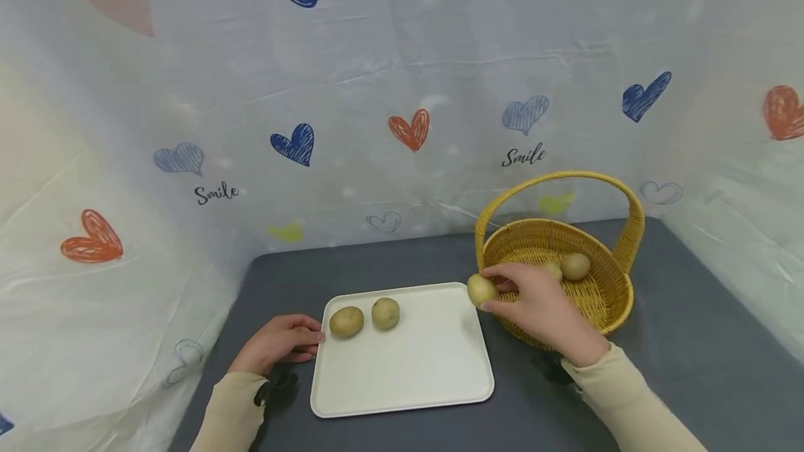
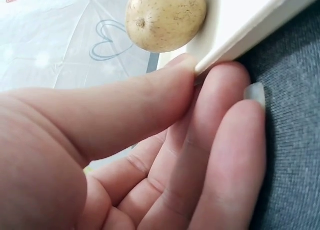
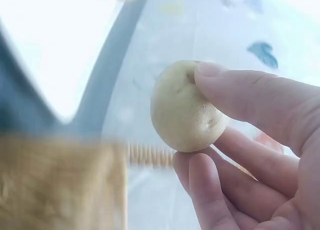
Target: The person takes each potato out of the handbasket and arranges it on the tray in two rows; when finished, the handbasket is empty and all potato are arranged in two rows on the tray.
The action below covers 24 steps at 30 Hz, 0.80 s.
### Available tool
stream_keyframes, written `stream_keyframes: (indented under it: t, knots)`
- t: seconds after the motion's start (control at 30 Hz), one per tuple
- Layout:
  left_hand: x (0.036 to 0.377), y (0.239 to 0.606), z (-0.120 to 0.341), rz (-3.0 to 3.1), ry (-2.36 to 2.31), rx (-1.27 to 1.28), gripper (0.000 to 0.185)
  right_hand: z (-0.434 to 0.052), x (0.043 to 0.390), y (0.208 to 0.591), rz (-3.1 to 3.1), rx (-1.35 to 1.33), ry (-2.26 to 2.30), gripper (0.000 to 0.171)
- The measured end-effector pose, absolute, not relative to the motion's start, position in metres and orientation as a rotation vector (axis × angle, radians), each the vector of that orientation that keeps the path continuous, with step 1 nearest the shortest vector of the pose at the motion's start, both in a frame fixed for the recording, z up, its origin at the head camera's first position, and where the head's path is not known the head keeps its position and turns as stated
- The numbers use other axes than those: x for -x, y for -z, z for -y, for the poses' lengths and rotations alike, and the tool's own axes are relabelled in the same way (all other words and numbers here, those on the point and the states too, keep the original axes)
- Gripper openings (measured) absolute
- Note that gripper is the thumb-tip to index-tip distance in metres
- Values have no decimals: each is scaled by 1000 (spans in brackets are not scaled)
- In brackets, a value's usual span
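Note:
My right hand (image 1: 534, 302) pinches a small potato (image 3: 185, 107) between thumb and fingertips, over the gap between the tray's right corner and the basket. The wicker basket (image 1: 606, 305) has a tall arched handle, and two more potatoes show inside, one (image 1: 575, 266) beside another partly hidden by my hand. On the white tray (image 1: 402, 375) lie an oval potato (image 1: 346, 322) and a rounder potato (image 1: 386, 313), both near the far left corner. With thumb on the rim and fingers against its underside, my left hand (image 1: 283, 344) grips the tray's left edge.
The tray and basket stand on a dark grey tabletop (image 1: 389, 260). A pale curtain (image 1: 352, 89) printed with hearts and the word Smile hangs behind and along both sides. The basket's handle (image 1: 565, 175) rises above the far side of my right hand.

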State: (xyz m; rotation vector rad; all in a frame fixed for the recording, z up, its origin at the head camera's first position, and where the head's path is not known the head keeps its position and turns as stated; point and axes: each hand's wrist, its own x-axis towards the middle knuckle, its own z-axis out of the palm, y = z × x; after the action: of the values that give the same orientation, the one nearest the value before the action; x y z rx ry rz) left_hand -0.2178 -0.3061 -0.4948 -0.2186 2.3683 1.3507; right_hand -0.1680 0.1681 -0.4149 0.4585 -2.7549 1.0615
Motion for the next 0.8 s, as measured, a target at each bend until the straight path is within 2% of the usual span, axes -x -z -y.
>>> stream_keyframes:
  t: [0.33,0.8]
  knots:
    - [218,494,306,-2364,-1367,196,35,-101,188,446,2759,-572,-1119,41]
    - [216,492,306,-2366,-1365,213,33,-70,205,475,2780,-592,-1054,37]
